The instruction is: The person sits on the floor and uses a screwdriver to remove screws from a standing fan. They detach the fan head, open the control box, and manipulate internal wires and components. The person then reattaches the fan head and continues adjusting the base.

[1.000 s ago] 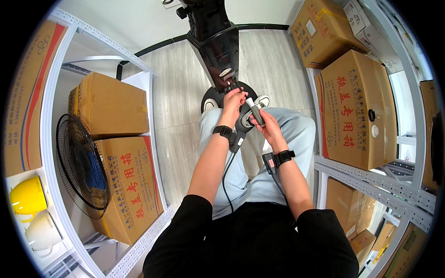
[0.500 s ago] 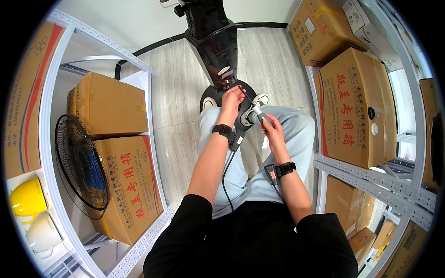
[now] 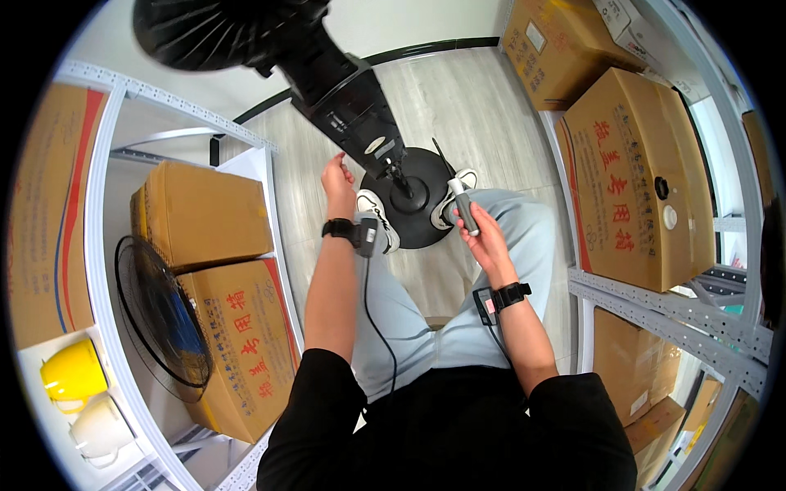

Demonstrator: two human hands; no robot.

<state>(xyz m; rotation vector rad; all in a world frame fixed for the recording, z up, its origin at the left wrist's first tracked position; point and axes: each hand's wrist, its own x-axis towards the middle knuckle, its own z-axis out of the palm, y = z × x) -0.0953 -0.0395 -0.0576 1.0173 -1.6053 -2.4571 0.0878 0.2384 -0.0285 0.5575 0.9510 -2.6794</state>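
My right hand (image 3: 485, 233) is closed on a screwdriver (image 3: 463, 204) with a grey-and-white handle and a dark shaft pointing up. My left hand (image 3: 336, 176) is beside the lower left of a tilted black column (image 3: 348, 106), its fingers loosely curled and apart, with nothing visible in them. A blurred ribbed round black part (image 3: 196, 33) tops the column at the upper left. The column's foot meets a short stem on a round black base (image 3: 426, 229), between my white shoes (image 3: 377, 214). Both wrists wear strapped black devices with cables.
Metal shelving (image 3: 115, 164) on both sides holds cardboard boxes (image 3: 221, 213) and, at right, more boxes (image 3: 622, 188). A black wire fan guard (image 3: 155, 319) stands on the left shelf, with yellow (image 3: 72, 370) and white (image 3: 98, 430) mugs nearby. The wall skirting crosses the top.
The black column has tilted left, bringing the round ribbed part into view and uncovering more of the base. My left hand has moved left. The screwdriver is turned more upright. The view has shifted slightly.
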